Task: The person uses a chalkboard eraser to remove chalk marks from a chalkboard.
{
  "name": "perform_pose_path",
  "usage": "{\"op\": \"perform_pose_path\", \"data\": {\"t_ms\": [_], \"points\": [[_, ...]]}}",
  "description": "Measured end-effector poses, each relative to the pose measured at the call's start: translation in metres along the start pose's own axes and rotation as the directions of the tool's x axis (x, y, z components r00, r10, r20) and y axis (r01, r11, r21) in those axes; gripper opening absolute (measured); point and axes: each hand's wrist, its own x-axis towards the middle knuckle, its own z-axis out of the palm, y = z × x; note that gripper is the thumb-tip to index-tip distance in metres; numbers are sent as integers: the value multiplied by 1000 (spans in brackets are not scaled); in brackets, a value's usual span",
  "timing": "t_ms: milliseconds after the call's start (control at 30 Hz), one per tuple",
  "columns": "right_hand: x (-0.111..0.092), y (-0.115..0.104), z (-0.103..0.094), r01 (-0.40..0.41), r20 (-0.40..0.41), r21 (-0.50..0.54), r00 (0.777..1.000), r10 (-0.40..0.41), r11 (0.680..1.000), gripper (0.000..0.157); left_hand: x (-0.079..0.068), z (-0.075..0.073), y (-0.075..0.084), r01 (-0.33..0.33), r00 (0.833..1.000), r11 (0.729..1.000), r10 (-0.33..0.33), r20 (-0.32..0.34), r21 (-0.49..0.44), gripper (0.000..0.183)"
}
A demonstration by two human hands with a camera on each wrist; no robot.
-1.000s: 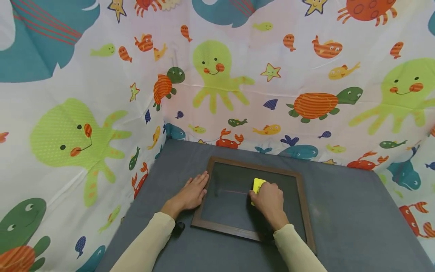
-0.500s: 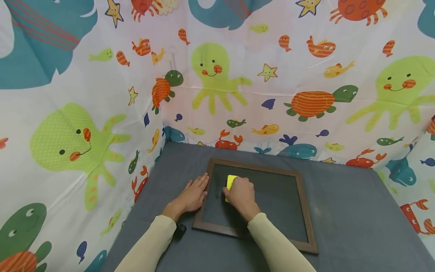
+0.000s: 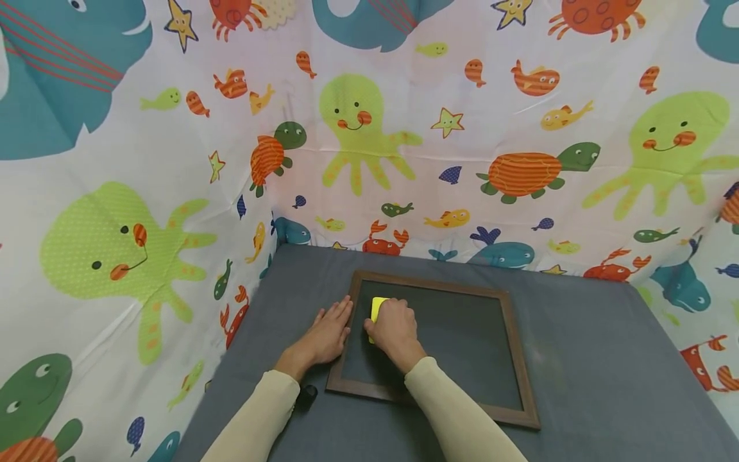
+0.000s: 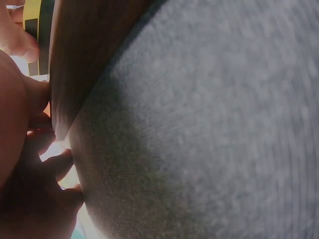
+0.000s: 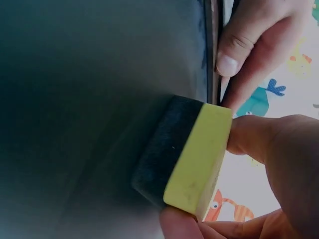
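A chalkboard point(image 3: 456, 340) in a brown wooden frame lies flat on the grey tabletop. My right hand point(image 3: 395, 330) grips a yellow and black board eraser point(image 5: 199, 159) between thumb and fingers, its dark felt side down on the board near the left edge. In the head view only a yellow strip of the eraser shows past the hand. My left hand point(image 3: 322, 337) lies with fingers extended against the frame's left side. The left wrist view shows its fingers point(image 4: 60, 164) beside the wooden edge, with the eraser just beyond.
A small black object point(image 3: 307, 396) lies partly hidden by the left forearm. Grey cloth point(image 3: 589, 359) covers the table around the board. A white curtain point(image 3: 404, 96) printed with sea animals hangs along the back and both sides.
My right hand has slid the eraser leftward across the board, from right of its middle to near its left edge. A faint pinkish line seen earlier no longer shows. The left hand stays put.
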Motion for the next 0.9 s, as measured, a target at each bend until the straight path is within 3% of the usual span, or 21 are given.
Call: {"op": "perform_pose_path", "data": {"t_ms": [300, 500, 900], "points": [[-5, 22, -8, -52, 20, 15, 998, 52, 999, 58, 2, 4, -2, 2, 999, 1000, -2, 39, -5, 67], [-9, 62, -22, -91, 11, 9, 996, 91, 996, 55, -3, -3, 0, -11, 1000, 1000, 11, 24, -5, 66], [-31, 142, -56, -220, 2, 29, 976, 220, 975, 62, -3, -3, 2, -5, 1000, 1000, 5, 20, -2, 66]]}}
